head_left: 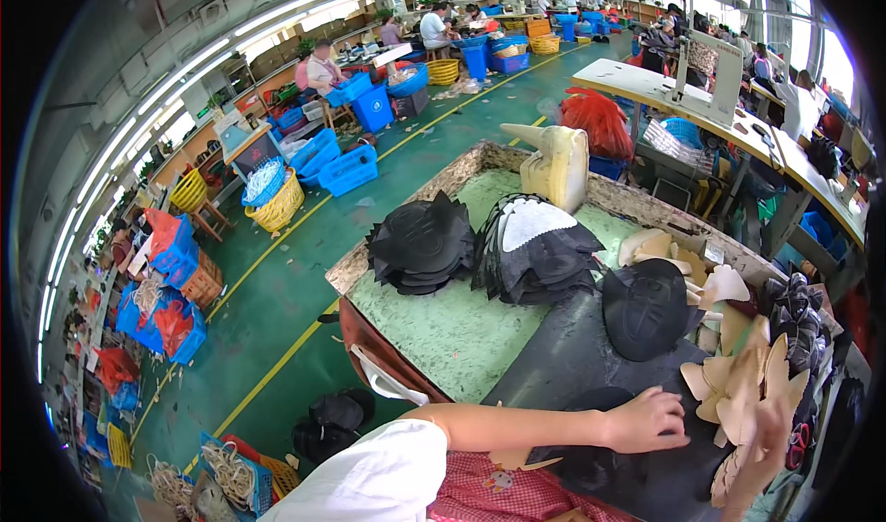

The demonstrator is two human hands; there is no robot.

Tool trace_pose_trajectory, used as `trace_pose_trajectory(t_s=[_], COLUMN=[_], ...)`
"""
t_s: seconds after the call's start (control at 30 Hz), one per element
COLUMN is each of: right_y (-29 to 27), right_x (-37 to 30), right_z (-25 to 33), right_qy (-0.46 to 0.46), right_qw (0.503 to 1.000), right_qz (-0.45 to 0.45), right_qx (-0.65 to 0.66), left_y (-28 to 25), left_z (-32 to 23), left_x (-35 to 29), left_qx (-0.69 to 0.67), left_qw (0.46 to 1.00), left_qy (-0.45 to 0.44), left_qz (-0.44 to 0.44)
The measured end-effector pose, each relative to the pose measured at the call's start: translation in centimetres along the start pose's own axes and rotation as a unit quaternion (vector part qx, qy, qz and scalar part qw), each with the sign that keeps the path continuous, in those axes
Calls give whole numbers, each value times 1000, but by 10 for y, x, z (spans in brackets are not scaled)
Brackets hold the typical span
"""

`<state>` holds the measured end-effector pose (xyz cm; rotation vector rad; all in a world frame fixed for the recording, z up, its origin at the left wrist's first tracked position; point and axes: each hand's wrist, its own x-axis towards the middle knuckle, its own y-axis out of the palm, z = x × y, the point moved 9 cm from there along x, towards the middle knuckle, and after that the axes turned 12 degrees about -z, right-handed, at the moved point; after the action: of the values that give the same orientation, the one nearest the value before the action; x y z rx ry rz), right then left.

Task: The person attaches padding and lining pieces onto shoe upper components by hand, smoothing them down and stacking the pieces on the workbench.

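Observation:
My left hand [649, 420] rests over the dark work surface [554, 347], its fingers loosely bent and a little apart, with nothing visible in them. Part of a black cut piece [595, 398] shows behind my left forearm. On the right my right hand [764, 434] is smeared by motion beside a pile of beige cut pieces [738, 379]; whether its fingers grip one cannot be made out. A stack of rounded black pieces [646, 308] lies beyond my left hand. Under my left forearm a beige piece [521, 459] lies against the red checked apron [503, 494].
Two stacks of jagged black pieces [422, 245] [540, 250] stand farther back on the green tabletop [461, 337]. A yellowish block-like object [556, 167] stands at the far rim. Dark bundled pieces [792, 314] and red-handled scissors [798, 445] lie at right. A long sewing table [646, 88] stands beyond.

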<state>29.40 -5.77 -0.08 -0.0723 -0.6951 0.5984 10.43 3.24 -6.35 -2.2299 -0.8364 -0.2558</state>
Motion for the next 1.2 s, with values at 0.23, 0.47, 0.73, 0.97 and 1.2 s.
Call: trace_pose_trajectory(t_s=[0.23, 0.47, 0.73, 0.97, 1.2], right_y=[61, 72, 78, 77, 68], right_x=[-44, -41, -69, -65, -73], right_z=[115, 112, 27, 61, 45], right_qy=[-263, -205, 244, 180, 195], right_qw=[927, 943, 935, 948, 944], right_qz=[260, 258, 250, 260, 254], right_qx=[-64, -37, 56, 9, 78], left_y=[6, -12, -36, -32, -46], left_z=[4, -13, -22, -36, -43], left_x=[-13, -19, -13, -18, -5], left_qx=[-384, -469, -268, -7, -96], left_qw=[887, 854, 953, 993, 987], left_qy=[-241, -222, -135, 16, -41], left_qz=[92, 44, -45, -116, -124])
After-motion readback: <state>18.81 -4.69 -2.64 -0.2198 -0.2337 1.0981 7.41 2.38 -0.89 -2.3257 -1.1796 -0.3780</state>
